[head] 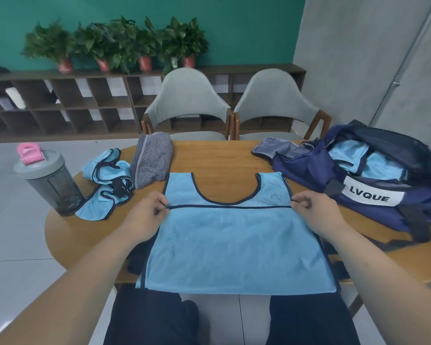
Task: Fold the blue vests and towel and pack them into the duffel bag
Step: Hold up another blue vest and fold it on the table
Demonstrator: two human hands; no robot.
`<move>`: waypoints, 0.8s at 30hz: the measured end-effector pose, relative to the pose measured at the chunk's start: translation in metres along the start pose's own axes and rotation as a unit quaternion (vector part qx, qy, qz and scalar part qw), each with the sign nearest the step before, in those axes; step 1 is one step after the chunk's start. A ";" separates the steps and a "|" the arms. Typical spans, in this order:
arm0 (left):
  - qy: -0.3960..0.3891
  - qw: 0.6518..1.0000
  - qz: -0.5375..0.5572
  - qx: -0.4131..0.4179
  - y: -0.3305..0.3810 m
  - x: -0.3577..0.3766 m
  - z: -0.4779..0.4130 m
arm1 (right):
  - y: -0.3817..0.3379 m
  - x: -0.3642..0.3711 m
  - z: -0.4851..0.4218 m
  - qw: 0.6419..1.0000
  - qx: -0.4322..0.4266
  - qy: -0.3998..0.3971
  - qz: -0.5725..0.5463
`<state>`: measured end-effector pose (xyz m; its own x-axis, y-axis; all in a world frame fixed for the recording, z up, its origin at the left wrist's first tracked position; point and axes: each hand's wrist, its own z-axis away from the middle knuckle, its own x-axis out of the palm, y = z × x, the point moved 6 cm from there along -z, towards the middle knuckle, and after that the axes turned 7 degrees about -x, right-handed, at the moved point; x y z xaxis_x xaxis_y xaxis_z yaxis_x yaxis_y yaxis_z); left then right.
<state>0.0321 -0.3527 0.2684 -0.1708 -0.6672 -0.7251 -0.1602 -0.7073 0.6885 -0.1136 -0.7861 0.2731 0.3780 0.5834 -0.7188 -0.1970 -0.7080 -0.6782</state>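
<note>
A light blue vest [234,247] lies flat on the near part of the wooden table [222,158], its near end hanging over the table's edge above the person's lap. The left hand [144,215] and right hand [316,210] each pinch one end of a dark-trimmed edge with curled fingers [161,199], holding it straight across the vest just below the neck opening. Farther back, a crumpled heap of blue vests [105,180] touches a grey striped towel [151,160] on the left beside a grey bottle [50,180], and the open navy duffel bag [358,180] sits on the right.
</note>
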 end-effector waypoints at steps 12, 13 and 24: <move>0.158 0.984 0.080 0.036 0.008 -0.010 0.008 | -0.017 -0.012 -0.013 0.989 -0.015 0.085 -0.123; 0.163 0.983 0.078 0.032 0.008 -0.009 0.005 | -0.015 -0.009 -0.016 0.989 -0.006 0.081 -0.127; 0.121 0.991 -0.044 0.036 0.000 0.005 0.001 | -0.010 0.007 -0.018 0.999 -0.011 0.019 0.032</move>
<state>0.0303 -0.3553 0.2649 0.0843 -0.6459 -0.7588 -0.2339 -0.7530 0.6150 -0.0931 -0.7822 0.2772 0.3990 0.5211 -0.7545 -0.2030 -0.7522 -0.6269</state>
